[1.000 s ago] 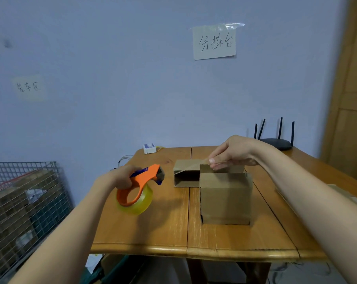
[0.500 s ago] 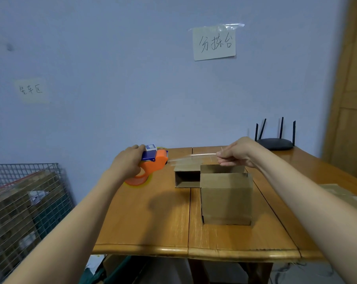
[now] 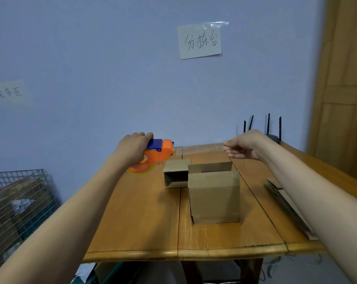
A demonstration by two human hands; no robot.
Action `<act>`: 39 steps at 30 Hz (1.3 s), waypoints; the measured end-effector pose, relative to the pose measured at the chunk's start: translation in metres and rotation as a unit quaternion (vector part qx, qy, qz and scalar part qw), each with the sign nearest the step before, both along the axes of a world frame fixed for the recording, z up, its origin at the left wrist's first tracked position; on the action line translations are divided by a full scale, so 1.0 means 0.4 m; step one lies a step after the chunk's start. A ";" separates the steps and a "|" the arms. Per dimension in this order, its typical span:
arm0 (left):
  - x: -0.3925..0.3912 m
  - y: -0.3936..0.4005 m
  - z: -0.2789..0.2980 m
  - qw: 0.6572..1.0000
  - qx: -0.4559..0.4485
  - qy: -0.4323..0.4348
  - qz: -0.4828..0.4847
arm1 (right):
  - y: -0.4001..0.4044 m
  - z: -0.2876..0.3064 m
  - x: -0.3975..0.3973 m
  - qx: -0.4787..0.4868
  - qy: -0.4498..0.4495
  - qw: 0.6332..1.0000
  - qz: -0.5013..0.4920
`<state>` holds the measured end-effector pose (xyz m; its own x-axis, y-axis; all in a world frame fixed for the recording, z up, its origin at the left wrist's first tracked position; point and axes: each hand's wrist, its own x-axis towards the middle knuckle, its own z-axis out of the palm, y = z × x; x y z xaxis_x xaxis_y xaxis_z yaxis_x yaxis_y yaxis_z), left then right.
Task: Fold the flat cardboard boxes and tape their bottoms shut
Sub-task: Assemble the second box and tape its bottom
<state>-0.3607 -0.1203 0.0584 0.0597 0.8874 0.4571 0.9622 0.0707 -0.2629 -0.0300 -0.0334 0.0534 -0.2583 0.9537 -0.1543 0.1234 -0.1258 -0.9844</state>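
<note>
My left hand point(image 3: 133, 147) grips an orange and blue tape dispenser point(image 3: 156, 154), held up over the table's far left. My right hand point(image 3: 243, 145) pinches the end of a clear tape strip stretched across from the dispenser; the strip is barely visible. Both hands hover above a folded cardboard box point(image 3: 214, 196) that stands in the middle of the wooden table point(image 3: 136, 218), one flap up at its back. A second folded box point(image 3: 176, 176) lies on its side behind it, open end towards me.
Flat cardboard sheets point(image 3: 286, 203) lie along the table's right side under my right forearm. A black router point(image 3: 273, 137) stands at the far right corner. A wire cage point(image 3: 15, 201) with cardboard stands on the floor at the left. A wooden door point(image 3: 345, 89) is at right.
My left hand lifted the dispenser up and away to the far left. My right hand rose off the box's flap holding the tape end, so the strip is drawn out between both hands.
</note>
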 end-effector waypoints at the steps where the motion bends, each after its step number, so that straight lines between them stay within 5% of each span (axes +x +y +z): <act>1: 0.013 0.007 0.009 1.000 0.000 0.001 -0.005 | 0.004 -0.004 0.013 0.001 -0.007 1.000 -0.009; 9: 0.170 0.087 0.101 0.998 -0.027 0.049 -0.040 | 0.044 -0.105 0.132 -0.038 -0.039 0.996 -0.071; 15: 0.261 0.159 0.136 0.993 -0.080 0.079 -0.041 | 0.043 -0.201 0.178 -0.108 0.021 0.991 -0.074; 39: 0.528 0.293 0.190 0.963 -0.203 0.178 -0.022 | 0.046 -0.434 0.166 -0.160 0.053 0.982 -0.089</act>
